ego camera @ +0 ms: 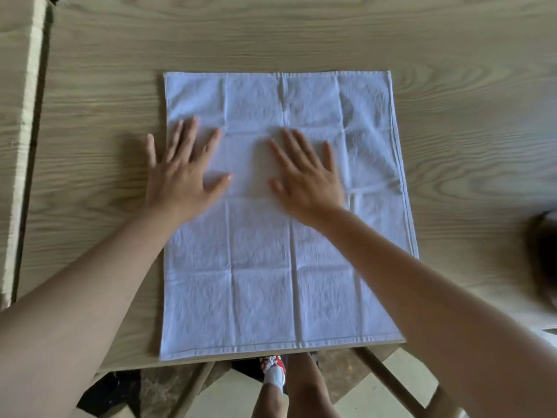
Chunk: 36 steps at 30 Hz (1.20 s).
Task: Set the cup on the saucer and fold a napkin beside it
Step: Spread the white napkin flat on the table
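White napkin [265, 267]: cloth, lying fully unfolded and flat on the counter, long side running away from the person; crease lines cross it in a grid.
Napkin edges: the near hem lies along the counter's front edge; the far hem sits around mid-counter; a stitched border runs down the right side.
Counter [301, 34]: pale wood with a strong grain, bare around the cloth apart from one thing at the right.
Left hand [180, 173]: palm down, fingers spread wide, resting on the napkin's left edge; the little finger lies off the cloth on the wood, the thumb points inward toward the other hand.
Right hand [306, 179]: palm down, fingers spread, flat on the napkin near its middle, slightly blurred; it grips nothing.
Gap between hands: a strip of bare cloth separates the two thumbs.
Forearms: both bare, reaching in from the lower corners; the right one crosses the napkin's lower right part.
Dark object [544, 254]: at the right border, blurred and cut off; what it is cannot be told.
Cup and saucer: neither can be made out.
Wooden plank [21, 131]: pale, running along the left side, apart from the counter by a dark gap.
Below the counter: a leg with a white sock and a red-and-white shoe [272, 365], and wooden frame legs over a light floor.
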Each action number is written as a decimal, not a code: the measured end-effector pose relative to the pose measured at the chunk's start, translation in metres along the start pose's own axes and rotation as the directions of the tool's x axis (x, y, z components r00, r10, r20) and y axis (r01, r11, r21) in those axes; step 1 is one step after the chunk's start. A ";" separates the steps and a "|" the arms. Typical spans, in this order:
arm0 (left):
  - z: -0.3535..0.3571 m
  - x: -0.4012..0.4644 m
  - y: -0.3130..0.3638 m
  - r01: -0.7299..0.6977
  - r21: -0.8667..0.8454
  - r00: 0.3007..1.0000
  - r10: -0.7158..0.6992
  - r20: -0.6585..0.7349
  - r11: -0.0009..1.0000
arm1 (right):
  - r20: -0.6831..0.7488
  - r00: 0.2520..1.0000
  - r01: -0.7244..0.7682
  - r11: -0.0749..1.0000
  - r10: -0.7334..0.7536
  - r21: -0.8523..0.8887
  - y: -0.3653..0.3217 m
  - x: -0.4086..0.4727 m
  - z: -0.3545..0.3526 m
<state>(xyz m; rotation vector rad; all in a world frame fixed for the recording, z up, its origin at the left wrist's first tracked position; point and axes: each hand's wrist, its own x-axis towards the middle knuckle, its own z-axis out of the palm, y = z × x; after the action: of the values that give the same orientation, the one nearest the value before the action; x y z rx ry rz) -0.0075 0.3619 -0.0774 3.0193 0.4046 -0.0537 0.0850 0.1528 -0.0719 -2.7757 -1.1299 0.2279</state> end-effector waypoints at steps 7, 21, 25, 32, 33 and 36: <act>-0.005 -0.001 0.003 0.005 -0.013 1.000 -0.005 0.030 1.000 | -0.034 0.934 -0.356 0.934 0.355 -0.044 0.127 -0.027 -0.021; -0.007 0.094 0.069 -0.152 -0.002 0.988 0.152 -0.035 0.988 | -0.066 0.998 -0.007 1.000 0.005 -0.025 0.038 0.071 -0.014; 0.003 0.104 0.041 -0.170 -0.062 0.985 0.170 -0.012 0.984 | -0.055 0.998 0.006 1.000 -0.007 -0.013 0.070 0.084 -0.012; 0.004 0.096 -0.019 0.018 -0.040 0.997 -0.020 -0.070 0.999 | -0.098 0.963 -0.257 0.965 0.252 -0.044 0.147 0.075 -0.026; 0.003 0.096 -0.020 0.024 -0.040 0.998 -0.026 -0.058 0.999 | -0.089 0.962 -0.263 0.963 0.258 -0.054 0.147 0.076 -0.027; -0.002 0.099 -0.020 0.061 -0.032 0.998 -0.060 0.030 0.998 | -0.066 0.961 -0.276 0.955 0.270 -0.112 0.141 0.076 -0.034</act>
<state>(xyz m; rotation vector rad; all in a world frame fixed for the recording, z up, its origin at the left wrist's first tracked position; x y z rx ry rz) 0.0828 0.4073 -0.0824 2.9696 0.4890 -0.0934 0.2412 0.1036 -0.0712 -3.0220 -0.7682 0.1202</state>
